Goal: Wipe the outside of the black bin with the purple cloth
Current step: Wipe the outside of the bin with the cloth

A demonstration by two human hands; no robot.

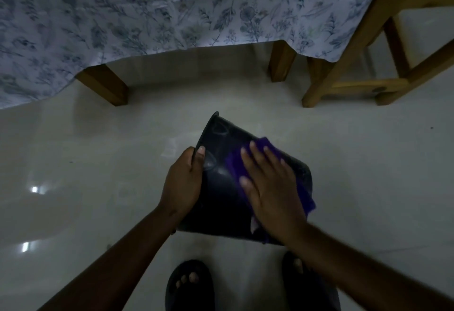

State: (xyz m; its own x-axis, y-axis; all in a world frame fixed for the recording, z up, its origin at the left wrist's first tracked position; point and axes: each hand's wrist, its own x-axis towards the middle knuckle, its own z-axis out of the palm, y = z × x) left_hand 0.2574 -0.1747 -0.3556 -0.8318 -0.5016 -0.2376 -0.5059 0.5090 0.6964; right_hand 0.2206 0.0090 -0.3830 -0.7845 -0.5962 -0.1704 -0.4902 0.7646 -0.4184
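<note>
The black bin [221, 187] is tipped on its side above the floor; the purple cloth [235, 165] lies flat on its outer wall.

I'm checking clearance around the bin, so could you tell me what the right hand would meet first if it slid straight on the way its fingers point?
Probably the left hand gripping the black bin, as the right hand points up-left across the purple cloth; depth is unclear.

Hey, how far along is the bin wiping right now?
Underway. The left hand grips the rim of the tipped black bin, and the right hand presses the purple cloth flat against its upper outside wall. The bare wall beside the cloth shines, though cleanliness is hard to judge. The far and under sides are hidden, probably still left.
</note>
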